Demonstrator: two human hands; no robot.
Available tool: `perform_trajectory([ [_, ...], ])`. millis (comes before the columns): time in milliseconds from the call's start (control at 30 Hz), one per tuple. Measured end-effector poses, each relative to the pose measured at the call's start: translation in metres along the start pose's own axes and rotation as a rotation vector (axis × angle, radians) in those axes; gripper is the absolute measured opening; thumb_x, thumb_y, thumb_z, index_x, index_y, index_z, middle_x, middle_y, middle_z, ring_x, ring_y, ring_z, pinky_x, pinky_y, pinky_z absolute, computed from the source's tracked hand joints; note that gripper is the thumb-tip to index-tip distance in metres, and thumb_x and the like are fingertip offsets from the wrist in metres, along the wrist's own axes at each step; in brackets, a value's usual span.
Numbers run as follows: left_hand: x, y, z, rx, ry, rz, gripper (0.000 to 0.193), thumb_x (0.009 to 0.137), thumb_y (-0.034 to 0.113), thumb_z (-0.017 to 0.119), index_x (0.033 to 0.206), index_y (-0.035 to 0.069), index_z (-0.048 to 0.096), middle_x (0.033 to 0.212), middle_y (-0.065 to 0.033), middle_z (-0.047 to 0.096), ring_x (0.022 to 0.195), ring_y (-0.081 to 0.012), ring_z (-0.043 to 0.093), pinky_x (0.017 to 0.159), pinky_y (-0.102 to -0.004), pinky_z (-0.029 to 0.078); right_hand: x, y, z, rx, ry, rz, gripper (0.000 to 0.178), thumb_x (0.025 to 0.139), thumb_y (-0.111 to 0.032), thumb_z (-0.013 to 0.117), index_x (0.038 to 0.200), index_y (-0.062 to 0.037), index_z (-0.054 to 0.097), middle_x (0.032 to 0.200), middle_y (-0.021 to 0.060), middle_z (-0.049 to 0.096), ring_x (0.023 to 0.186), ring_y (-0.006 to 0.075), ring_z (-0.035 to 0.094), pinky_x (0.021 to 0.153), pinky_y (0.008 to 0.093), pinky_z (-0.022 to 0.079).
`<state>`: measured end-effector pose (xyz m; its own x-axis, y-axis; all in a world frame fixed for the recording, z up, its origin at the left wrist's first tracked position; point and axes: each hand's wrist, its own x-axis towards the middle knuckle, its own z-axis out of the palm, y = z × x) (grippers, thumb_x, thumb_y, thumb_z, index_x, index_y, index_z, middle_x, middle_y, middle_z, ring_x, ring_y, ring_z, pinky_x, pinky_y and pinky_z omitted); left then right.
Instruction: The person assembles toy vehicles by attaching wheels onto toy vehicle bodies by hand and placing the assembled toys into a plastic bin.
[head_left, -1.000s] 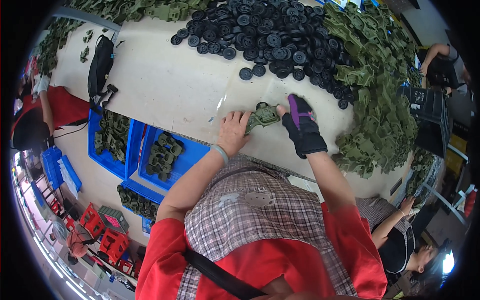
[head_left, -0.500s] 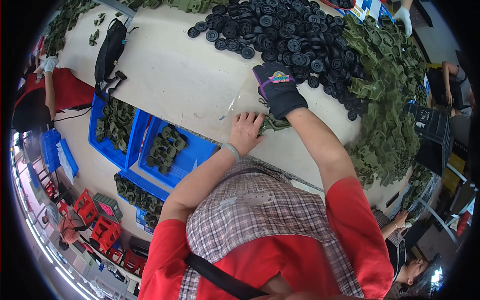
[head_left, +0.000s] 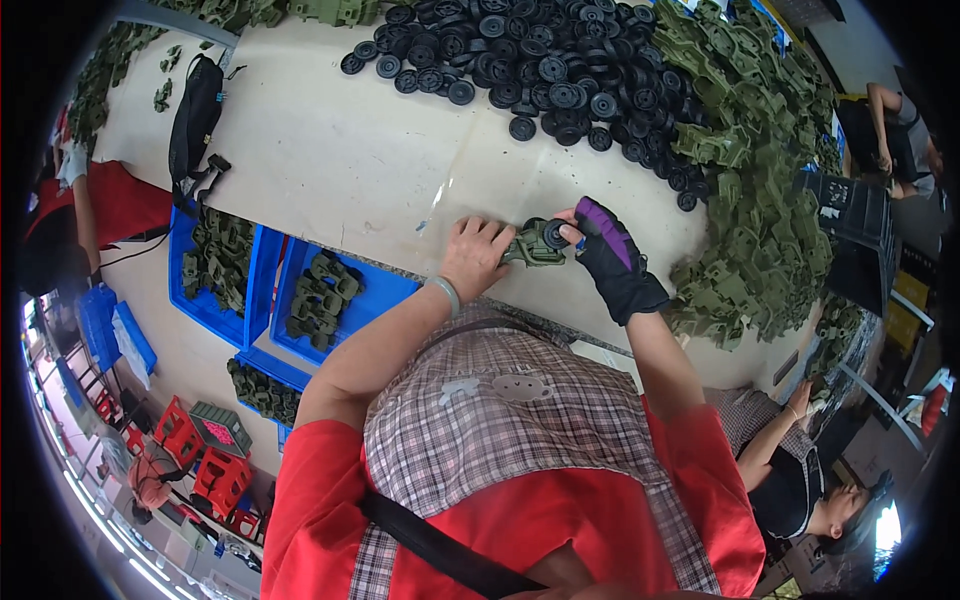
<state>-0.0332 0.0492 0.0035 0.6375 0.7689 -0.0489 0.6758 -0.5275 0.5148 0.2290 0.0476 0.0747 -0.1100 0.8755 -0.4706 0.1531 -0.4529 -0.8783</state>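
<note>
Close to the table's near edge, my bare left hand is closed on the left end of an olive-green plastic toy vehicle body, pressing it against the tabletop. My right hand, in a black and purple glove with the fingertips bare, pinches a black toy wheel between thumb and finger. That wheel is at the right end of the green body; whether it is fitted on cannot be made out. Another dark round shape shows behind it on the body's far side, partly hidden.
A large heap of black wheels covers the far middle of the table. Green plastic parts are piled along the right. Blue bins with green pieces stand off the near left edge. A black bag lies left. Other people work on both sides.
My right hand has come back from the edge of the wheel heap to the green body, and a wheel now shows in its fingers. My left hand stays on the body.
</note>
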Motion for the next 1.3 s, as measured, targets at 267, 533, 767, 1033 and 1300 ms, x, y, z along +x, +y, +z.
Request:
perform_trajectory([
  [267, -0.002, 0.002, 0.005, 0.010, 0.033, 0.001, 0.068, 0.071, 0.025, 0.091, 0.131, 0.015, 0.062, 0.122, -0.0075, 0.067, 0.119, -0.0311, 0.060, 0.108, -0.0518, 0.045, 0.011, 0.005, 0.009, -0.363, 0.033, -0.090, 0.024, 0.096, -0.016, 0.073, 0.115, -0.0018, 0.070, 0.111, 0.0115, 0.077, 0.106, 0.0290, 0.073, 0.095, 0.0410, 0.056],
  [533, -0.002, 0.001, 0.005, 0.009, 0.053, -0.005, 0.068, 0.071, 0.025, 0.091, 0.132, 0.015, 0.063, 0.119, -0.0077, 0.067, 0.118, -0.0328, 0.060, 0.106, -0.0518, 0.047, 0.015, -0.004, 0.015, -0.623, -0.036, -0.271, 0.018, 0.093, -0.014, 0.073, 0.107, -0.0033, 0.071, 0.103, 0.0156, 0.072, 0.100, 0.0363, 0.070, 0.087, 0.0440, 0.055],
  [767, 0.000, -0.004, -0.002, 0.018, 0.002, 0.095, 0.071, 0.069, 0.026, 0.093, 0.133, 0.016, 0.065, 0.121, -0.0068, 0.067, 0.122, -0.0316, 0.058, 0.112, -0.0522, 0.043, -0.013, 0.028, 0.032, -0.530, 0.220, -0.226, 0.018, 0.095, -0.016, 0.072, 0.105, -0.0017, 0.072, 0.101, 0.0192, 0.070, 0.096, 0.0411, 0.069, 0.083, 0.0474, 0.055],
  [1033, 0.004, -0.007, -0.003, 0.032, -0.067, 0.165, 0.074, 0.067, 0.028, 0.095, 0.133, 0.014, 0.064, 0.124, -0.0065, 0.067, 0.126, -0.0314, 0.057, 0.117, -0.0528, 0.040, -0.007, 0.017, 0.024, -0.642, 0.275, -0.366, 0.030, 0.096, -0.020, 0.072, 0.121, -0.0038, 0.069, 0.107, 0.0207, 0.069, 0.104, 0.0428, 0.067, 0.092, 0.0501, 0.054],
  [1300, 0.005, -0.013, 0.009, 0.037, -0.039, 0.209, 0.071, 0.066, 0.027, 0.092, 0.130, 0.012, 0.065, 0.128, -0.0071, 0.067, 0.126, -0.0311, 0.057, 0.113, -0.0508, 0.043, 0.037, 0.014, 0.056, -0.999, -0.038, -0.363, 0.027, 0.087, -0.019, 0.069, 0.111, -0.0061, 0.068, 0.101, 0.0182, 0.069, 0.099, 0.0409, 0.065, 0.089, 0.0512, 0.052],
])
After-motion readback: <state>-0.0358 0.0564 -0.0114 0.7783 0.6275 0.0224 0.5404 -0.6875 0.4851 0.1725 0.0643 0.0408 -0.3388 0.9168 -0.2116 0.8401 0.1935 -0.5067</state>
